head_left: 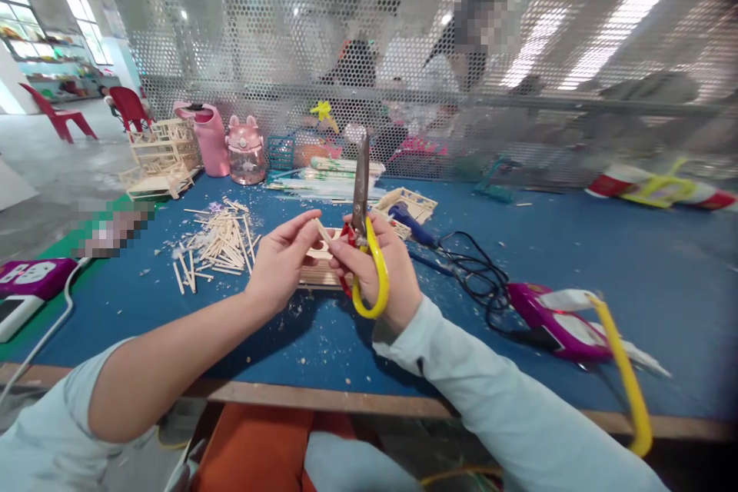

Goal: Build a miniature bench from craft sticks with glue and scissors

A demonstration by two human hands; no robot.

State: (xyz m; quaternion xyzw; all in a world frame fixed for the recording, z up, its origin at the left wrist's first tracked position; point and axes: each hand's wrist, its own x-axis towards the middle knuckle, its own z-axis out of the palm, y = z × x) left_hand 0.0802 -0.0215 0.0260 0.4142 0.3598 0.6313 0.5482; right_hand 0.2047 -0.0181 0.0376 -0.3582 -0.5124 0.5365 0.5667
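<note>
Head view, facing forward-down, close over hands (281, 257) (397, 270)

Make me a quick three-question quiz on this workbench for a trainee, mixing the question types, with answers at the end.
1. Which of the person's hands holds the scissors?
2. True or false: the pile of wooden sticks lies to the left of the scissors.
3. What colour is the glue gun? A) Yellow B) Blue C) White

Key: 1. The right hand. 2. True. 3. B.
</note>
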